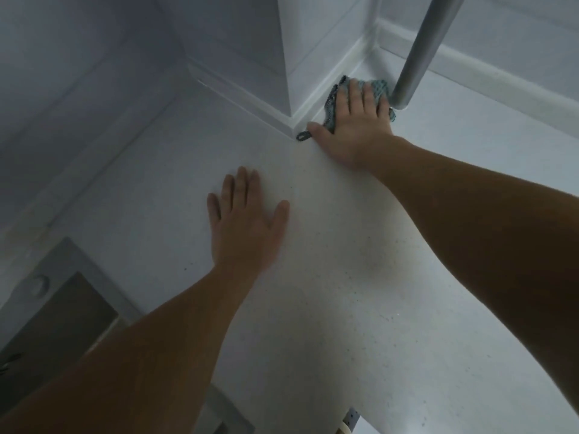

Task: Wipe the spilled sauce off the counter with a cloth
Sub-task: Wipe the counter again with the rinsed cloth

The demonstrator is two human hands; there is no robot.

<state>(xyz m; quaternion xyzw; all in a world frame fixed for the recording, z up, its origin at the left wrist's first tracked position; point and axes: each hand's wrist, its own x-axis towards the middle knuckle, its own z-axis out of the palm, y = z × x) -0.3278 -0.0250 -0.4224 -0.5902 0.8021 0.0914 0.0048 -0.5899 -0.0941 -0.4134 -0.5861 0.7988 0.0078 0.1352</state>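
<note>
Right hand (355, 126) flat, fingers straight, pressing teal cloth (377, 87) onto counter (344, 277) beside metal pole (416, 57); left hand (246, 223) flat on counter, holding nothing.

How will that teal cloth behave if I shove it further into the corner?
Probably floppy: the cloth already bunches around the right hand, which presses it flat. It will likely crumple against the skirting and metal pole rather than slide. Its hanging loop may trail.

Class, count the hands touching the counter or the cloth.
2: the left hand lies flat on the counter; the right hand presses the cloth.
</note>
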